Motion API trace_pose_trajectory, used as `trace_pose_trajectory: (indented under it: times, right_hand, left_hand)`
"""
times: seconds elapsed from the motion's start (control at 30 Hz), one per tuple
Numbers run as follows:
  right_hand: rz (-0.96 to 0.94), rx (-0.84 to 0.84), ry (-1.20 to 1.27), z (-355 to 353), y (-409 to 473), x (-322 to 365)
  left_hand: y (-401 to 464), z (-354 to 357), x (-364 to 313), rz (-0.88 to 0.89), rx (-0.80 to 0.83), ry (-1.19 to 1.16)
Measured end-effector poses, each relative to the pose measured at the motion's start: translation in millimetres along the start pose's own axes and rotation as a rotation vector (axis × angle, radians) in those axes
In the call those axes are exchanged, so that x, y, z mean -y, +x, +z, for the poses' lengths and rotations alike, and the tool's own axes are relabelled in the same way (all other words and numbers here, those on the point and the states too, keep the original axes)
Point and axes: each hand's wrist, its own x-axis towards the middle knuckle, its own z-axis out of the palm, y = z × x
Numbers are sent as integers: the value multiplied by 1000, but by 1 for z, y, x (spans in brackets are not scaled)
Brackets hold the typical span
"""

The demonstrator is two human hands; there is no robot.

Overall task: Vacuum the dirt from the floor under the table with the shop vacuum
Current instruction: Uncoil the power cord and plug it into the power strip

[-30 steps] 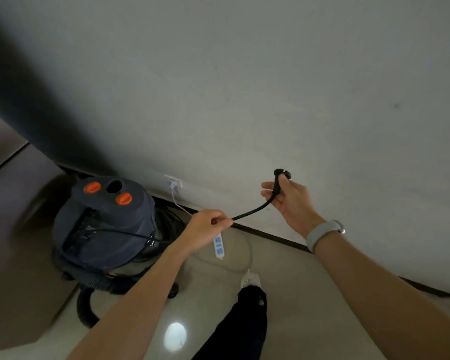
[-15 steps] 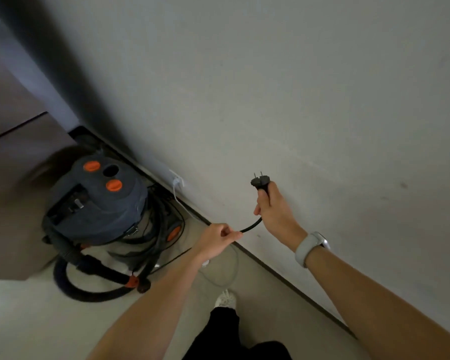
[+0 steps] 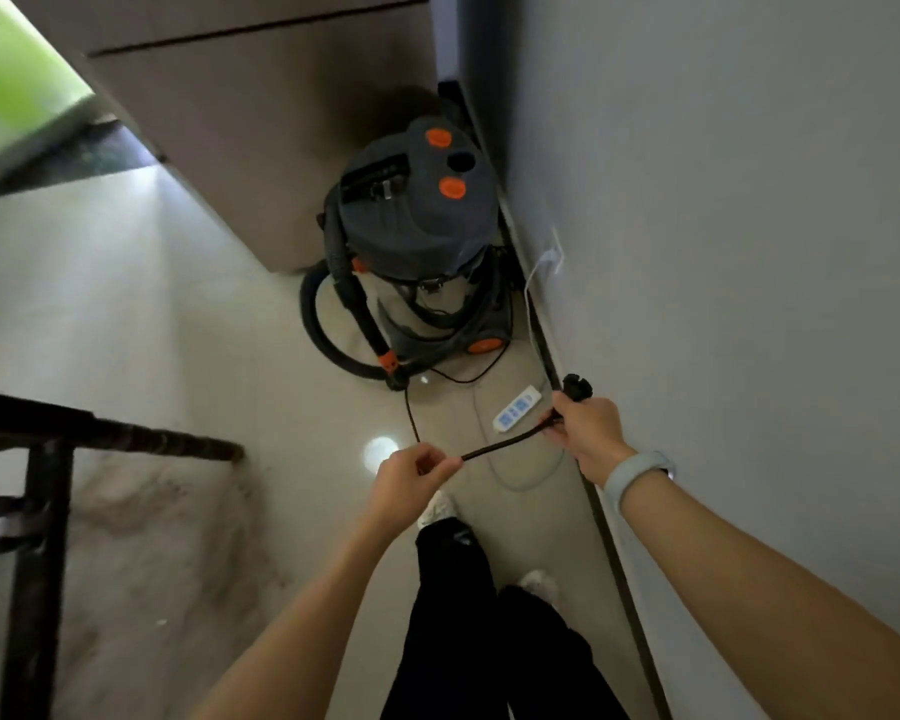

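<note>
Shop vacuum cord in hands; prongs hidden.

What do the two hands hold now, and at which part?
Both hold the vacuum's thin black power cord: the right hand grips it just behind the black plug; the left hand pinches it further along.

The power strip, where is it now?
In the head view, the power strip lies on the floor by the right wall, between the vacuum and the hands.
</note>
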Motion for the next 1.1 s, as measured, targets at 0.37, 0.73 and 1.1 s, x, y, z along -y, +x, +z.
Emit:
trace_pose_trajectory:
  times: [0.37, 0.73, 1.1]
  right_hand:
    - [196, 12, 309, 43, 106, -60]
    - [-398, 177, -802, 43, 391, -193]
    - [-594, 11, -1071, 38, 600, -326]
  left_hand:
    - [70, 17, 58, 70, -14, 73]
    - [302, 139, 180, 214, 31, 130]
    - [477, 239, 325, 338, -164, 483]
